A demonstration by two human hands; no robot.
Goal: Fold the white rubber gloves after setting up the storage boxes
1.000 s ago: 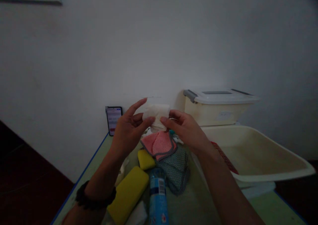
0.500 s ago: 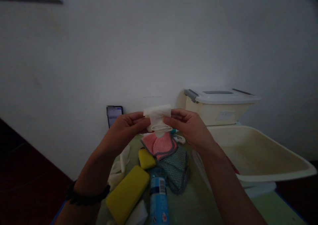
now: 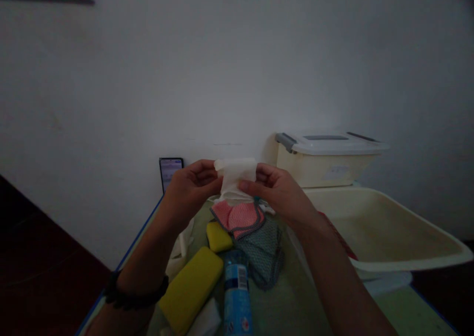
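A thin, folded white glove [image 3: 237,170] is held up in front of me between both hands, above the table. My left hand [image 3: 194,183] pinches its left edge with thumb and fingers. My right hand [image 3: 274,185] grips its right side, the thumb lying across the front and the fingers partly behind. Just below hangs or lies a pink cloth [image 3: 240,218] with a grey edge, over a grey-green cloth [image 3: 264,252]. Nearer to me are a small yellow sponge [image 3: 218,236], a large yellow sponge [image 3: 192,289] and a blue bottle [image 3: 237,296].
A phone [image 3: 170,172] leans against the wall. On the right stand a cream basin [image 3: 400,227] and, behind it, a lidded storage box [image 3: 318,165] with grey latches. White items [image 3: 181,244] lie partly hidden by my left forearm. The table [image 3: 292,296] has a blue edge.
The glove has been spread and turned a little between my hands, so its front looks flatter and wider. My left forearm has shifted slightly right; the things on the table stay put.
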